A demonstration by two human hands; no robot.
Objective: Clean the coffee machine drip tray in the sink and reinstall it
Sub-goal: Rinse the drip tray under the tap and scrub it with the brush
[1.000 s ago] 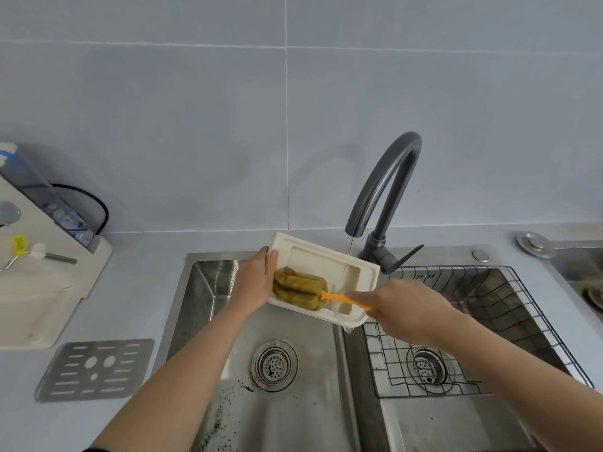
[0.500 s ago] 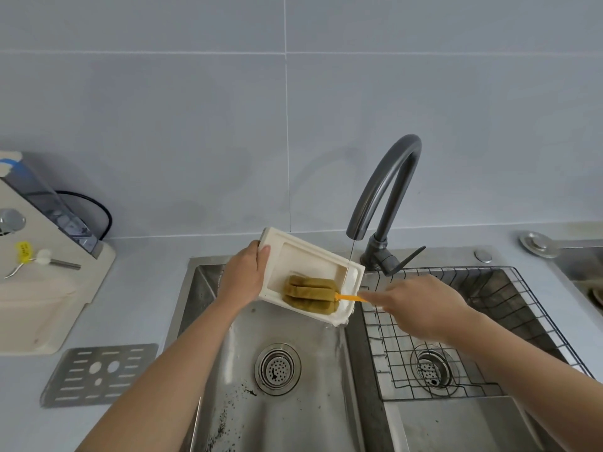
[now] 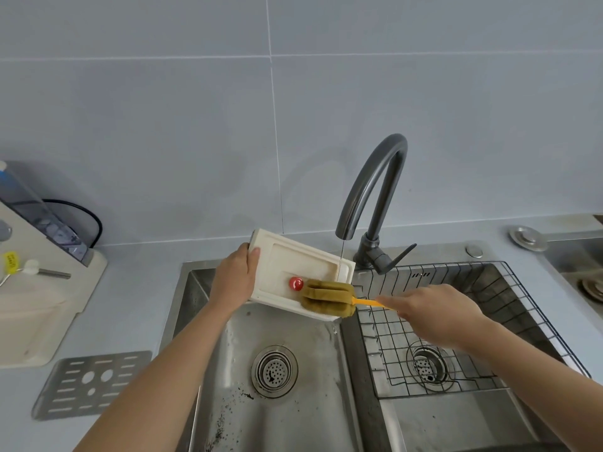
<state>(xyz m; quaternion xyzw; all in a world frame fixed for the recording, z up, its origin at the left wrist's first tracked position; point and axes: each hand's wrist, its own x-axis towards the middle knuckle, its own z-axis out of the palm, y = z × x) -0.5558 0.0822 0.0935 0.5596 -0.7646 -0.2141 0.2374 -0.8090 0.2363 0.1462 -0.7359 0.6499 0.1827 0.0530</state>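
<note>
Sliding toward the tray's lower right corner now, the sponge brush (image 3: 328,297) has come off the middle of the basin and uncovered a small red float (image 3: 296,284) that was hidden half a second ago. The cream drip tray (image 3: 303,265) has also shifted a touch left, held tilted over the left sink bowl (image 3: 287,415), just left of centre frame, its low corner dripping. A thin stream from the dark faucet (image 3: 375,203) lands on the tray's right rim. The left hand (image 3: 235,279) is wrapped round the tray's left end, thumb on top, fingers tucked behind it. The right hand (image 3: 434,313) is closed on the brush's orange handle (image 3: 368,302), forefinger stretched along it, over the wire rack (image 3: 463,324) in the right bowl. At lower left a perforated metal grate (image 3: 88,384) lies on the counter, beside the cream coffee machine (image 3: 39,288) at the left edge.
</note>
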